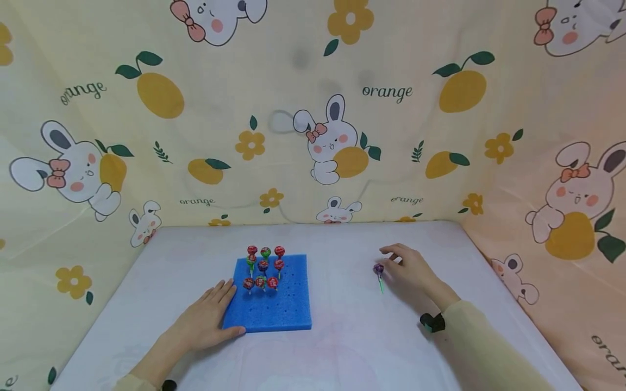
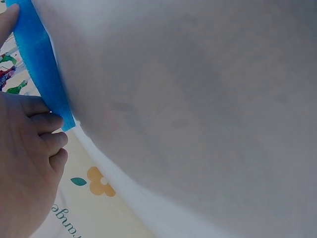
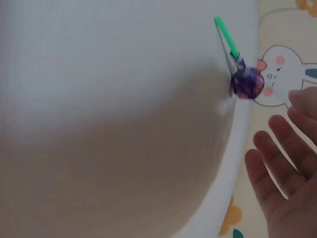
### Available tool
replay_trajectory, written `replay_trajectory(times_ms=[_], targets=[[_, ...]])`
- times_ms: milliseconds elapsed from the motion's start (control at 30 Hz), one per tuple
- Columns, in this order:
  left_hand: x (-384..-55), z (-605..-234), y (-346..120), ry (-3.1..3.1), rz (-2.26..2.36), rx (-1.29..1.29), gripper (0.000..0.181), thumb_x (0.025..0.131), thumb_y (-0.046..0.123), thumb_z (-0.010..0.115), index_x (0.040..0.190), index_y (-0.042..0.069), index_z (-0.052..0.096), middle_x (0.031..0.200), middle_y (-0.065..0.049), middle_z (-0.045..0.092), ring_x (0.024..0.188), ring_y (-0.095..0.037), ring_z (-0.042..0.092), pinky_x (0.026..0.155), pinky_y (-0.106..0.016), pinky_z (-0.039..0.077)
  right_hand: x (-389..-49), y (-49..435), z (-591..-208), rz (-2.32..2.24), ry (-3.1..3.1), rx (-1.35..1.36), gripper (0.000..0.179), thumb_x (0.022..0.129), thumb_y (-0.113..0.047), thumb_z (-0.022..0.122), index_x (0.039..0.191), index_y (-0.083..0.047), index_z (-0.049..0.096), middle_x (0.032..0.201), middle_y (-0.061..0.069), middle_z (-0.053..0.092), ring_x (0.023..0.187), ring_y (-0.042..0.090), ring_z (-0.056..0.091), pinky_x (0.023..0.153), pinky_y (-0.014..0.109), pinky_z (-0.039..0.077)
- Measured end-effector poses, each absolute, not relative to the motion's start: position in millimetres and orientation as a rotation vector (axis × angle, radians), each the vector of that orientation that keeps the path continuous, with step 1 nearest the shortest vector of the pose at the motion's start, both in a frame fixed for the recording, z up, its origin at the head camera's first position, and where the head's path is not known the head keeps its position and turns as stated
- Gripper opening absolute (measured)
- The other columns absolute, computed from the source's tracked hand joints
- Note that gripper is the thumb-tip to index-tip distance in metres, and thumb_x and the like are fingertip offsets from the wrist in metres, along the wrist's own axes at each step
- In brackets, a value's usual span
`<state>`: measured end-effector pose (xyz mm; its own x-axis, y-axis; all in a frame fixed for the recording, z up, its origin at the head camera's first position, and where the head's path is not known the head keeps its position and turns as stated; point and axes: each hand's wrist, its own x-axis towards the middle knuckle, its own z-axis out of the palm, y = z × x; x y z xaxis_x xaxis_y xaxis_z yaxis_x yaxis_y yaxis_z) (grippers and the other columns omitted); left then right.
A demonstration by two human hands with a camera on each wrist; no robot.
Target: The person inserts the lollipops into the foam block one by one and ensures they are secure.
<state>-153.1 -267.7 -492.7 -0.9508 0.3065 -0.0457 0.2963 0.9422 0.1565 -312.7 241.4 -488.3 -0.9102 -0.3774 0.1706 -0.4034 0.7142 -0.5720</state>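
Observation:
A blue foam block lies on the table with several wrapped lollipops standing in it, mostly red, some green or dark. My left hand rests against the block's left side, its thumb at the near corner. In the left wrist view the fingers touch the foam edge. Off to the right, a purple-wrapped lollipop with a green stick lies on the table. Beside its head is my right hand, fingers loosely bent. The right wrist view shows those fingers spread apart from the lollipop, holding nothing.
A white table carries everything. Behind it and at both sides hangs a yellow cloth printed with rabbits, flowers and oranges. Holes dot the foam's right and near parts. A dark band is on the right wrist.

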Motion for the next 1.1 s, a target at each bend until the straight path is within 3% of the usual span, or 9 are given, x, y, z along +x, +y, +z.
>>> replay_trajectory(times_ms=[167, 667, 1100], targets=[[-153, -492, -267, 3.027, 0.224, 0.468, 0.113, 0.088, 0.081, 0.057, 0.157, -0.006, 0.037, 0.164, -0.027, 0.033, 0.153, -0.047, 0.028, 0.123, -0.062, 0.029, -317, 244, -482, 0.910, -2.970, 0.716, 0.034, 0.102, -0.015, 0.064, 0.134, -0.004, 0.067, 0.124, 0.010, 0.071, 0.102, 0.023, 0.065, 0.087, 0.045, 0.055], [-156, -496, -267, 3.015, 0.226, 0.431, 0.114, 0.087, 0.082, 0.057, 0.159, -0.003, 0.036, 0.166, -0.024, 0.031, 0.155, -0.045, 0.026, 0.123, -0.061, 0.027, -328, 243, -489, 0.837, -3.013, 0.904, 0.020, 0.098, -0.012, 0.071, 0.117, -0.008, 0.077, 0.101, -0.004, 0.071, 0.085, 0.010, 0.061, 0.074, 0.028, 0.054], [-154, -496, -267, 3.019, 0.235, 0.427, 0.114, 0.086, 0.082, 0.057, 0.158, -0.003, 0.037, 0.166, -0.024, 0.032, 0.154, -0.046, 0.026, 0.123, -0.062, 0.028, -331, 236, -494, 0.846, -3.020, 0.893, 0.020, 0.099, -0.013, 0.071, 0.117, -0.006, 0.076, 0.098, -0.004, 0.071, 0.085, 0.011, 0.062, 0.076, 0.031, 0.056]])
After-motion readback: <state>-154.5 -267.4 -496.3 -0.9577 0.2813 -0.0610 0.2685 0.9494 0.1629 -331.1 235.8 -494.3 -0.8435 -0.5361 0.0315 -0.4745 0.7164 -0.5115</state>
